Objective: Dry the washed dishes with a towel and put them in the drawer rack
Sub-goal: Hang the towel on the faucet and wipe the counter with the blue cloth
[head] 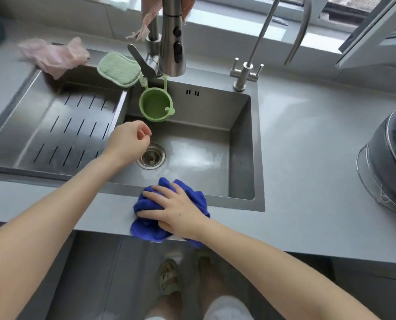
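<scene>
Gripping bunched blue towel [146, 229] at counter [308, 227] edge with right hand [176, 209]; hovering left hand [129, 142] over sink [238, 135], loosely curled, holding nothing. Likely between dishes; needs a washed dish fetched next.

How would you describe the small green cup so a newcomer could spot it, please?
Start at the steel sink and find the tall faucet at its back edge. The green cup hangs from it by a loop. Unlike the flat green scrub pad beside it, it is round and hollow.
</scene>
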A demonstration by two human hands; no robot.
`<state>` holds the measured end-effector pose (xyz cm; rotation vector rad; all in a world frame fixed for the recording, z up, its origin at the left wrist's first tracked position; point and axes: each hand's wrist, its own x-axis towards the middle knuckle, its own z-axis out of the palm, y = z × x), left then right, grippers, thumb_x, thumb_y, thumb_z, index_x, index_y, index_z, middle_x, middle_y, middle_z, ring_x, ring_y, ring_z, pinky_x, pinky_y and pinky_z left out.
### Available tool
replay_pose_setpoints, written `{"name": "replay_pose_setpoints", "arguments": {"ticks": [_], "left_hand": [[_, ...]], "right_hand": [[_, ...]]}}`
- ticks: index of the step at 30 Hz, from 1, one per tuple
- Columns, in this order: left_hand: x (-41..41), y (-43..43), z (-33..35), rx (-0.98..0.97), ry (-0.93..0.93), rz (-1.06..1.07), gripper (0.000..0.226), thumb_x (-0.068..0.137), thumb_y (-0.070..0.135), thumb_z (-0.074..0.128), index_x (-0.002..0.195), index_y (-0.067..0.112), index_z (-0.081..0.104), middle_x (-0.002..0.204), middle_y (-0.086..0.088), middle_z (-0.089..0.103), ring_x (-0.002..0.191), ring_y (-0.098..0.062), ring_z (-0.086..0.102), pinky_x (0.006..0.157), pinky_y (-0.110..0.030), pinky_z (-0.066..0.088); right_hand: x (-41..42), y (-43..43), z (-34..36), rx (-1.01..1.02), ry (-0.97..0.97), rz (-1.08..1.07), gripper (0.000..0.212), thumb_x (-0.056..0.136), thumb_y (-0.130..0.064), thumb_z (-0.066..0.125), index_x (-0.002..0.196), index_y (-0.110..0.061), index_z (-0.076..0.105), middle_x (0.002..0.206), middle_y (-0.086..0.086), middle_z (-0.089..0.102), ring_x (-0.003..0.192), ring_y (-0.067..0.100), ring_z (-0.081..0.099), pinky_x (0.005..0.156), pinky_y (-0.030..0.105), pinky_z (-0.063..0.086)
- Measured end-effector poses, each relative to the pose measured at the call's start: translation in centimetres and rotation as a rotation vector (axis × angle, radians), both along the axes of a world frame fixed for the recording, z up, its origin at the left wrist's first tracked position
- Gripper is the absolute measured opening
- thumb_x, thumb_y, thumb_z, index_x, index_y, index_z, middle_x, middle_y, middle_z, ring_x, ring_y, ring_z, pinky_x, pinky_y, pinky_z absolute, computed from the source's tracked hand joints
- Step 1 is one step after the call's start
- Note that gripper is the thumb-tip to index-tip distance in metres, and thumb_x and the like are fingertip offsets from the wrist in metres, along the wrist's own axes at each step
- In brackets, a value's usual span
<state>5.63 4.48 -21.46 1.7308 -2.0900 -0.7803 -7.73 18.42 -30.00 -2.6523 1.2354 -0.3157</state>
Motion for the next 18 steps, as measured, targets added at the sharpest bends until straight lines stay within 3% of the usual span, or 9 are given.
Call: {"name": "replay_pose_setpoints", "arguments": {"ticks": [3,7,9,12,15,18], "left_hand": [[-0.9,-0.5,0.5,-0.004,0.01,0.008,0.016,0.088,0.013,0.052,0.099,0.012,0.064,0.091,-0.003,0.063,0.085,-0.021,0.054,0.075,-0.027,0.039],[-3.0,-0.9,0.5,0.014,0.058,0.012,0.017,0.088,0.012,0.052,0.1,0.012,0.064,0.089,0.0,0.061,0.088,-0.023,0.057,0.079,-0.031,0.043],[-4.1,-1.4,0.3,0.019,0.076,0.013,0.017,0.087,0.012,0.052,0.099,0.013,0.064,0.088,0.0,0.062,0.088,-0.024,0.057,0.081,-0.033,0.045],[-5.7,-2.7,-0.3,0.006,0.104,0.031,0.016,0.086,0.011,0.053,0.099,0.013,0.063,0.087,-0.002,0.062,0.085,-0.024,0.058,0.076,-0.031,0.045],[-7.4,-4.3,-1.2,-0.026,0.14,0.068,0.02,0.086,0.01,0.054,0.104,0.012,0.063,0.095,-0.005,0.064,0.086,-0.025,0.06,0.073,-0.029,0.043],[-8.8,-6.0,-2.1,-0.077,0.172,0.105,0.032,0.088,0.007,0.052,0.118,0.011,0.063,0.115,-0.009,0.065,0.101,-0.026,0.061,0.086,-0.033,0.046]], "right_hand": [[-10.4,3.7,-0.1,-0.005,-0.01,-0.302,0.044,0.077,-0.007,0.05,0.111,-0.025,0.069,0.13,0.013,0.058,0.116,0.035,0.055,0.091,0.05,0.043],[-21.7,6.7,0.6,-0.04,0.035,-0.635,0.039,0.081,-0.011,0.044,0.113,-0.025,0.063,0.126,0.017,0.059,0.117,0.038,0.052,0.091,0.048,0.044],[-24.1,5.4,1.2,-0.043,0.013,-0.819,0.041,0.08,-0.014,0.04,0.114,-0.025,0.06,0.121,0.02,0.06,0.109,0.044,0.056,0.088,0.05,0.045],[-23.8,-0.6,3.2,-0.063,-0.191,-1.047,0.05,0.08,-0.02,0.032,0.114,-0.014,0.068,0.127,0.02,0.056,0.109,0.043,0.054,0.093,0.048,0.042],[-20.3,-8.7,5.1,-0.187,-0.266,-0.9,0.046,0.081,-0.014,0.035,0.112,-0.01,0.069,0.131,0.022,0.054,0.113,0.04,0.053,0.097,0.045,0.041],[-17.1,-17.3,5.2,-0.291,-0.205,-0.652,0.038,0.083,-0.011,0.042,0.106,-0.008,0.071,0.122,0.027,0.059,0.108,0.043,0.059,0.093,0.049,0.044]]}}
